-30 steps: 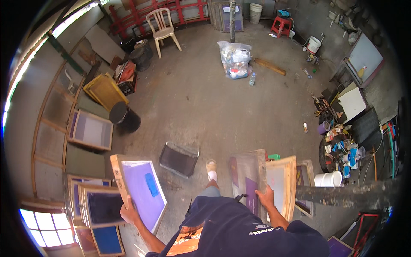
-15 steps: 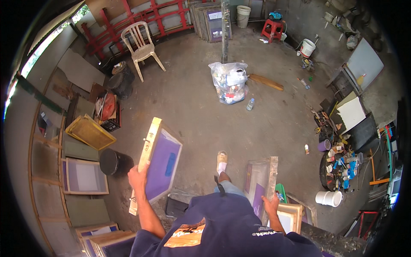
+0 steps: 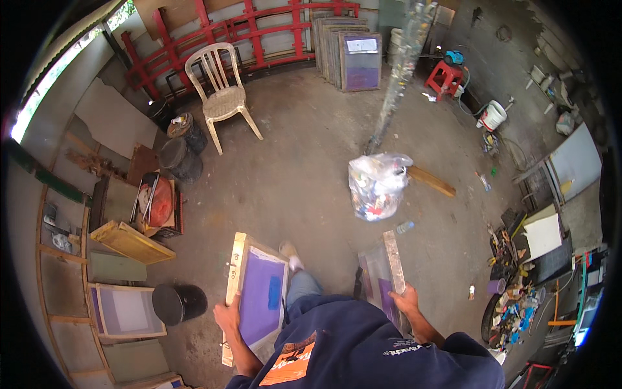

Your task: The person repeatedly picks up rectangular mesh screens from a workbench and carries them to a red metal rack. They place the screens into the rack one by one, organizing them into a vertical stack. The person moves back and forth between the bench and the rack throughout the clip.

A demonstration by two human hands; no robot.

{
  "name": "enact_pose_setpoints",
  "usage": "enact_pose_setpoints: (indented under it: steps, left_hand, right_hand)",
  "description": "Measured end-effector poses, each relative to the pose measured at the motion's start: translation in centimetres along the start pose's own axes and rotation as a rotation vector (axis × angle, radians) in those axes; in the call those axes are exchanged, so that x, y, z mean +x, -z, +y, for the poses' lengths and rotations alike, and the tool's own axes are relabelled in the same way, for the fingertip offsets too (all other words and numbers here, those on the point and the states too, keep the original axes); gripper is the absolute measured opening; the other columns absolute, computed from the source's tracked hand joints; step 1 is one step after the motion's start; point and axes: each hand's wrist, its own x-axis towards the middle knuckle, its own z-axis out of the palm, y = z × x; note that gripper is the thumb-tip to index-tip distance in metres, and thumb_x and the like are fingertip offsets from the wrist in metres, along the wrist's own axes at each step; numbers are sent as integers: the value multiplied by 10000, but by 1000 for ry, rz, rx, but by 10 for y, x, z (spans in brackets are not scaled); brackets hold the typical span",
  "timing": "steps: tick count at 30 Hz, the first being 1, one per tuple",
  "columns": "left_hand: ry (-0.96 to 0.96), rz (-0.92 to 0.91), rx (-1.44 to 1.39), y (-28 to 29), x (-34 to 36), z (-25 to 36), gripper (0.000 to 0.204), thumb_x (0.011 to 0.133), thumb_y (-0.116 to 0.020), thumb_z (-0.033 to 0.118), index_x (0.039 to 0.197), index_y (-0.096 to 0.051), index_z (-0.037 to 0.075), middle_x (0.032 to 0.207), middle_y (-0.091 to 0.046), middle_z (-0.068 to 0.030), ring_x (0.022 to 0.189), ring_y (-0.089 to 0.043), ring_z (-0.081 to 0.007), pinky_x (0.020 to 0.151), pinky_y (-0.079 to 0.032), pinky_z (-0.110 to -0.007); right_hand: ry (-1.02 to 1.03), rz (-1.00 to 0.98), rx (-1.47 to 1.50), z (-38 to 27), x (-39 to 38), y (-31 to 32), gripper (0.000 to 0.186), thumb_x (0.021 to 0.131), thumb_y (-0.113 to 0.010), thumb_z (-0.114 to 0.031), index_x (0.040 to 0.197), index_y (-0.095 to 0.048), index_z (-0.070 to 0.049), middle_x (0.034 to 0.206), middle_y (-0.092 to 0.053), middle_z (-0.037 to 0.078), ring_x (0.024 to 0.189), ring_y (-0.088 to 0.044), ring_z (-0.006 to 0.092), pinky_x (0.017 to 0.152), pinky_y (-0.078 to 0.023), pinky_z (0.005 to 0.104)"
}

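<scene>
My left hand (image 3: 228, 316) is closed round the pale wooden edge of a screen printing frame (image 3: 261, 295) with purple mesh and a blue patch. That frame is held upright at my left side. On the other side, my right hand (image 3: 406, 301) grips the worn wooden edge of a second screen printing frame (image 3: 377, 266), which has greyish mesh and a purple area lower down. It also hangs upright beside my body. Part of each frame's lower end is hidden by my shirt or arm.
Ahead, a clear bag of rubbish (image 3: 378, 188) lies by a paint-spattered post (image 3: 398, 78). A plastic chair (image 3: 223, 97) stands far left, near stacked frames (image 3: 359, 61). A black bucket (image 3: 179, 304) is close on my left; clutter (image 3: 518, 314) lines the right.
I have stepped forward and turned slightly left, still carrying both frames. The chair, post and stacked frames appear nearer. The frames at my lower right have left the view.
</scene>
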Motion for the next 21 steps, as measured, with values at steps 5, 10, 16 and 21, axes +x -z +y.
enact_pose_setpoints:
  steps: [5,10,16,21]
  left_hand:
    - [6,-65,102,-24,136,81,675,690,-678,614,890,-710,-30,765,-663,-254,787,-659,-406,749,-502,-474]
    - [-114,-202,110,-40,265,197,689,691,-670,623,906,-703,-30,809,-673,-247,824,-661,-409,769,-508,-457]
    - [-236,-321,201,-65,404,349,693,687,-668,632,928,-695,-17,874,-673,-251,886,-657,-391,799,-501,-451]
    - [-314,-347,215,-109,502,483,665,674,-690,636,952,-704,32,910,-685,-215,905,-663,-359,797,-511,-431]
  right_hand:
    - [42,-36,57,-146,135,-39,439,637,-790,-224,959,-640,32,896,-681,215,861,-673,325,771,-519,401]
    - [173,114,84,-261,237,-63,459,634,-784,-244,982,-639,20,874,-680,219,856,-669,354,771,-521,421]
    - [93,143,82,-347,372,-91,554,641,-771,-261,1055,-605,68,929,-667,249,881,-658,373,810,-509,435]
    - [75,74,181,-413,490,-98,629,655,-775,-302,1131,-588,63,1013,-664,237,981,-649,333,889,-490,408]
